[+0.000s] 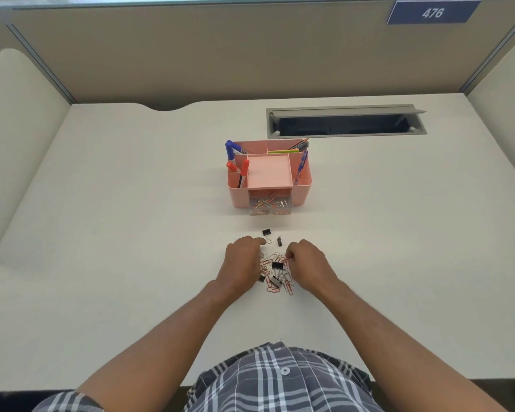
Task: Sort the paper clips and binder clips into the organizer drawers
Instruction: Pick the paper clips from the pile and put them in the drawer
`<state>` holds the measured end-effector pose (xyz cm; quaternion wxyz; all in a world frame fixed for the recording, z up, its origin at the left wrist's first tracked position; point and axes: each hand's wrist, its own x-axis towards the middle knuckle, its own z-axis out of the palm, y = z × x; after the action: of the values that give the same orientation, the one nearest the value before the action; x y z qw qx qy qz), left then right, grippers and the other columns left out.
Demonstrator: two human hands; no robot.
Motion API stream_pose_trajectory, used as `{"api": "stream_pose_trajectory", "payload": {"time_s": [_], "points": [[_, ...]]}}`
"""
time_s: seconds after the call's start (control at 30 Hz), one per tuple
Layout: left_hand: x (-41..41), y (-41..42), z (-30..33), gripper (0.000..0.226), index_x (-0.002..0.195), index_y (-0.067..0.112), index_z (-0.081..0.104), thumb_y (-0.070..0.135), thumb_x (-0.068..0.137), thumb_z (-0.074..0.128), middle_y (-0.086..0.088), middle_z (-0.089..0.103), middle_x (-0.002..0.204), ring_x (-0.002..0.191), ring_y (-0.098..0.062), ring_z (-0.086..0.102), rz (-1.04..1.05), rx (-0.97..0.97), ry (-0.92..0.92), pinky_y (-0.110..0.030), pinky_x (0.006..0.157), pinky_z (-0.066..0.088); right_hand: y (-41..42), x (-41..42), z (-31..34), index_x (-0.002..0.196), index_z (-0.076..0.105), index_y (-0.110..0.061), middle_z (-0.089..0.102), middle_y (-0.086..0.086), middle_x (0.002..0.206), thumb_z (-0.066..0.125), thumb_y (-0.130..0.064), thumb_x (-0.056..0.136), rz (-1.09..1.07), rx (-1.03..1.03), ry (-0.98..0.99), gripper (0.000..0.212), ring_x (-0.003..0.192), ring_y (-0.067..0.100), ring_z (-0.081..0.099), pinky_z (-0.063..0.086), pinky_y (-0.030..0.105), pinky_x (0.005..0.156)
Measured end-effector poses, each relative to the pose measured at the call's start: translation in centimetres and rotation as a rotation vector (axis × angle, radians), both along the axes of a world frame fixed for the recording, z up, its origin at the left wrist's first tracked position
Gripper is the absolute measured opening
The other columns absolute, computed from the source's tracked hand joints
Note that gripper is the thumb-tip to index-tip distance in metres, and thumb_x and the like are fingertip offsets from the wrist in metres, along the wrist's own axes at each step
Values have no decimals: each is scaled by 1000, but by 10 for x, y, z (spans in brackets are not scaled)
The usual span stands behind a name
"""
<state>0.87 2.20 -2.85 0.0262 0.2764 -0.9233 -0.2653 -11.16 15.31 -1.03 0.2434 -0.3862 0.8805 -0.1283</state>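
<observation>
At frame centre, both hands, left [242, 260] and right [306, 261], pick at a heap of red and silver wire paper clips [277, 276]; the pink plastic organizer [269, 173] stands above.

Matt pink plastic organizer [305, 185], probably wire paper clips [280, 276], smooth matt desk [131, 203].

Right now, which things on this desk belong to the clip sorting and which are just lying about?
Part of the job:
pile of paper clips and binder clips
two binder clips set apart
clear drawer holding paper clips
pink organizer
left hand, right hand

Lying about:
markers
pencils
blue pen
cable tray
476 sign
</observation>
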Motion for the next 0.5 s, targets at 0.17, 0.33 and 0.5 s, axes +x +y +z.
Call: {"api": "stream_pose_trajectory", "payload": {"time_s": [0.17,0.33,0.5], "points": [[-1,-7,1,23,112,22,67,24,94,52,-1,65,103,102,-25,55,-29,-62,-98,-39,85,42,0,-3,1,93,66,-15,65,3,95,49,-9,86,-58,-54,-52,19,88,24,59,45,31,73],[-11,-3,9,18,96,21,68,27,92,51,0,63,96,94,-25,55,-81,-218,-211,-35,76,38,-5,-2,5,90,66,-16,66,-1,89,51,-9,85,-57,-131,-96,18,83,20,59,50,34,73],[-14,-1,12,16,94,20,67,28,92,54,-1,63,95,93,-26,57,-73,-238,-271,-35,74,39,-11,-1,5,90,66,-15,65,0,90,50,-7,85,-32,-162,-112,19,83,21,58,49,35,74]]}}
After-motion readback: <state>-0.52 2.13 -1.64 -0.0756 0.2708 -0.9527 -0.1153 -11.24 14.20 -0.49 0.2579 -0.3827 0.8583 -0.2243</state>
